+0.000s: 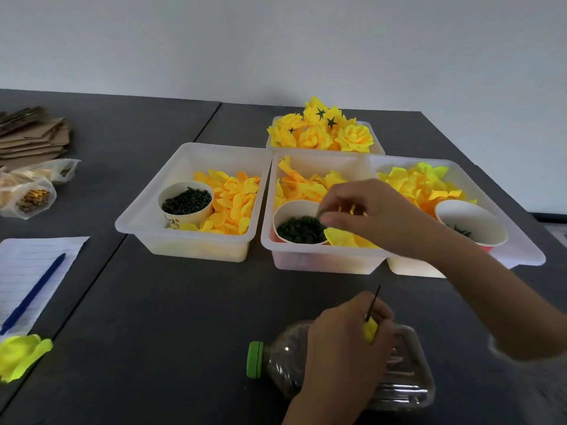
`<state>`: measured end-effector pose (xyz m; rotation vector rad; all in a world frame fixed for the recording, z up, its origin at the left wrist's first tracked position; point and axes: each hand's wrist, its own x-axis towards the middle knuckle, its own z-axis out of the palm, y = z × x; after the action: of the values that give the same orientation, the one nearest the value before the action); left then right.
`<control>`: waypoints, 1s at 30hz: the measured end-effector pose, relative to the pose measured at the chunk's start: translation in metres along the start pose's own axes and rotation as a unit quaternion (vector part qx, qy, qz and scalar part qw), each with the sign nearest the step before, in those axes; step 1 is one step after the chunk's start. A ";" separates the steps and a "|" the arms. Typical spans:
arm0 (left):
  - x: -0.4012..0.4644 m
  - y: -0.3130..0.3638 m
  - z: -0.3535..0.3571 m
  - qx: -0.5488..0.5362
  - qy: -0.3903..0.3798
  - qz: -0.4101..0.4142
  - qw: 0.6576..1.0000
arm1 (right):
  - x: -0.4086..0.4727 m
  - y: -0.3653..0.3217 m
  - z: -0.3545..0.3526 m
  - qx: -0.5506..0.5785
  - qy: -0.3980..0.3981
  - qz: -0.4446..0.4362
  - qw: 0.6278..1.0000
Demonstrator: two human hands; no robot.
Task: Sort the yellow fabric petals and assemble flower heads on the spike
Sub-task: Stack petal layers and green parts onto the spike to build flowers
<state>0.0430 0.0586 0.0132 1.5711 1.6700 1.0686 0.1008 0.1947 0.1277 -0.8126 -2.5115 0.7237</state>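
My left hand (340,345) rests on a clear plastic bottle (405,378) lying on its side and pinches a thin black spike (373,302) with a small yellow petal (370,330) on it. My right hand (365,210) reaches over the middle bin (325,259), its fingertips pinching a small dark green piece just above a paper cup of green pieces (302,230). Yellow petals (303,185) fill the middle bin behind the cup. Finished yellow flower heads (322,133) are piled in the far bin.
A left bin (147,228) holds orange-yellow petals and another cup of green pieces (186,200). A right bin (521,250) holds lighter petals and a cup (471,225). Lined paper with a blue pen (33,294), bags, cardboard and a loose yellow petal (21,355) lie at the left.
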 end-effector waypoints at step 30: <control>0.001 -0.002 0.001 0.032 0.044 0.062 0.997 | -0.104 -0.008 0.008 -0.017 -0.071 0.031 0.997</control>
<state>0.0429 0.0597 0.0113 1.7112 1.6986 1.1730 0.1716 0.1214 0.1043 -0.8835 -2.6406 0.7864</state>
